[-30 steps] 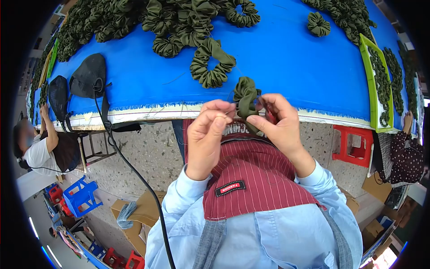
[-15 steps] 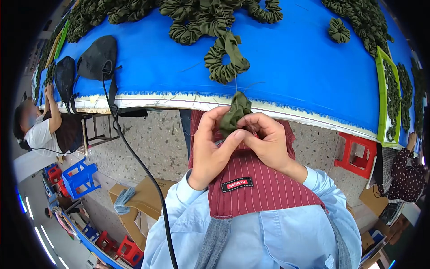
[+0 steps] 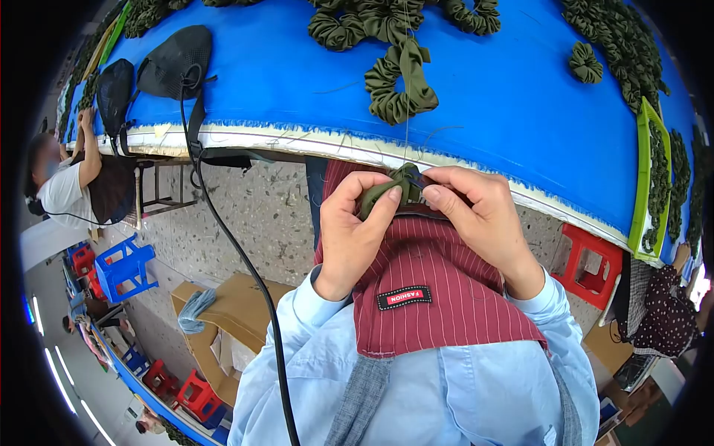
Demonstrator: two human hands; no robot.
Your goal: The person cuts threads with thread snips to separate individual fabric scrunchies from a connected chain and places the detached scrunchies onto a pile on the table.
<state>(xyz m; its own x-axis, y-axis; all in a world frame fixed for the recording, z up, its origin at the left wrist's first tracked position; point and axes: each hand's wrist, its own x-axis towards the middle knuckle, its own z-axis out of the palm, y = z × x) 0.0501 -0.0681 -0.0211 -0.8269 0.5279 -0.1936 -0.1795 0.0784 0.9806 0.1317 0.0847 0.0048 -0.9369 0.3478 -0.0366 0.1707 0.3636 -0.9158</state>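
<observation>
At the table's front edge, above my lap, my left hand [image 3: 352, 232] pinches a dark green fabric scrunchie [image 3: 383, 195] between thumb and fingers. The scrunchie is bunched up and partly hidden by the fingers. Close to its right side, my right hand [image 3: 483, 219] is closed in a pinch; what lies between its fingertips is too small to make out. A thin thread runs up from the held scrunchie past another green scrunchie [image 3: 383, 83] lying on the blue table cover [image 3: 498, 111].
More green scrunchies [image 3: 335, 31] are heaped along the far side. A black mesh bag [image 3: 175, 59] lies at left, and a black cable [image 3: 238, 253] hangs down before me. At right are a lime-green tray [image 3: 641, 178] and a red stool [image 3: 590, 265]. A co-worker [image 3: 71, 186] sits at left.
My right hand has moved right and away from my left hand, which keeps its hold on the scrunchie. The view has shifted, so the table things appear higher and farther right.
</observation>
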